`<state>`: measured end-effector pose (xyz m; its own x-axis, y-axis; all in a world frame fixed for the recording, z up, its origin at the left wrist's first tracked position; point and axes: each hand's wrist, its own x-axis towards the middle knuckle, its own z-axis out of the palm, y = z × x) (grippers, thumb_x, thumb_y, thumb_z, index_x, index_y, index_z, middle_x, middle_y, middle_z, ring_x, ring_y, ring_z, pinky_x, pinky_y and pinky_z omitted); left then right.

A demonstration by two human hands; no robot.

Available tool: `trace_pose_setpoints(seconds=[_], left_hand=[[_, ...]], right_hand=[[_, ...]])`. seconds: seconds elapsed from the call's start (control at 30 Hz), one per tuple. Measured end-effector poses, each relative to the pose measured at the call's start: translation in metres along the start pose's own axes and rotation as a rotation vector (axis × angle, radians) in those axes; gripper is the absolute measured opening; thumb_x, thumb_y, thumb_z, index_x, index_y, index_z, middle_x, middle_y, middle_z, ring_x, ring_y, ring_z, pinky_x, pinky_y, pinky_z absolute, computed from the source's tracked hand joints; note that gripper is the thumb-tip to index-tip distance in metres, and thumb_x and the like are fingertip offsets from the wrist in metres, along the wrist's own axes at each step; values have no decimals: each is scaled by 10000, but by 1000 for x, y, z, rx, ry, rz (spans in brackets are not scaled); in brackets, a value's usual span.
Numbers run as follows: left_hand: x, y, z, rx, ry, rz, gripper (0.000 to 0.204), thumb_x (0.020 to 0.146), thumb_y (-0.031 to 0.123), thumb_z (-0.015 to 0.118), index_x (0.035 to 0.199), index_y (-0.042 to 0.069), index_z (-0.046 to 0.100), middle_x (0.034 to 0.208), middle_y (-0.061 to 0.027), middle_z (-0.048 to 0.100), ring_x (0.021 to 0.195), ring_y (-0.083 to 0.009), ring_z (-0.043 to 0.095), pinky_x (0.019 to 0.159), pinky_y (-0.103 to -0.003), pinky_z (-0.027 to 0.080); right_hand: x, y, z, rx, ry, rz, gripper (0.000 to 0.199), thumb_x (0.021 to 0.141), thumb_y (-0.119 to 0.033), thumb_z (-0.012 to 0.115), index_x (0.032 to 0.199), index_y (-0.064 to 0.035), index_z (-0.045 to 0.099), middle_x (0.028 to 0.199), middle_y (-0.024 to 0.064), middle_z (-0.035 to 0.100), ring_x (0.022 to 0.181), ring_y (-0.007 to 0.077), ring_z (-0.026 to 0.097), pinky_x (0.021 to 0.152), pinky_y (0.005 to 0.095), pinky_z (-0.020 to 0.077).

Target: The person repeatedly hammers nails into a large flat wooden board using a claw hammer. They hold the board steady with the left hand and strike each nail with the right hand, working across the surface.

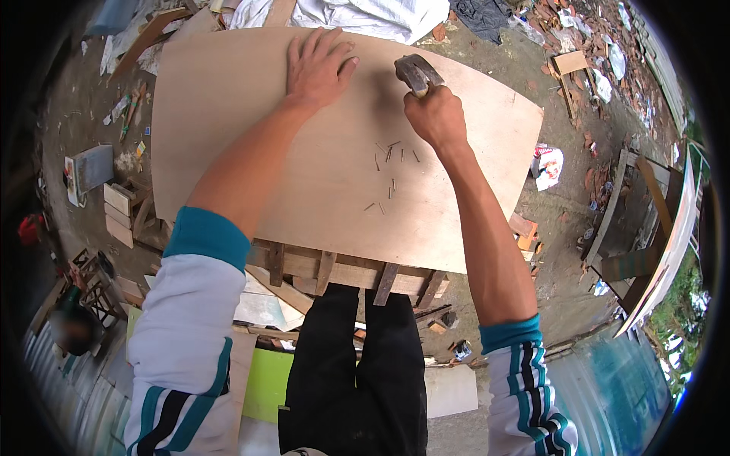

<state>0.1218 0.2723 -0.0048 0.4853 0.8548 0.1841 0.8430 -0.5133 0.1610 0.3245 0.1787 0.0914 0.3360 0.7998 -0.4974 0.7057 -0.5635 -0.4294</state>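
A large light-brown plywood sheet [228, 114] lies across a wooden frame in front of me. My left hand [318, 72] rests flat on its far part, fingers spread, holding nothing. In my right hand [437, 114] is a claw hammer [418, 74], gripped by the handle close to its metal head. The hammer is over the far right part of the sheet and casts a shadow on it. Several loose nails [389, 154] are scattered on the plywood, left of my right forearm and nearer to me.
Wooden slats [327, 272] stick out below the sheet's near edge. White cloth [365, 17] lies beyond the far edge. Wood blocks [119, 209] stand at left, a green panel [266, 380] lies near my legs, and litter covers the ground at right. Another person [74, 323] is at far left.
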Motion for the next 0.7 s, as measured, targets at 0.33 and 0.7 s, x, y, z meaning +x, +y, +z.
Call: trace_pose_setpoints(seconds=[0.33,0.7], left_hand=[[154,28,-2,-191,-1037,51,867,788,813,614,1059,-1,744,999,-191,726,1015,-329,696,807,-507,543],[147,20,13,-511,-978,-5,706,728,705,772,1000,53,775,995,-157,732,956,-290,691,830,-426,536]], right_hand=[[-28,93,16,41,-37,-54,314,844,-333,708,1043,-90,699,865,219,728,858,409,710,777,490,559],[-33,91,31,-66,36,-167,244,849,-284,672,959,-66,660,799,197,726,770,379,721,727,468,584]])
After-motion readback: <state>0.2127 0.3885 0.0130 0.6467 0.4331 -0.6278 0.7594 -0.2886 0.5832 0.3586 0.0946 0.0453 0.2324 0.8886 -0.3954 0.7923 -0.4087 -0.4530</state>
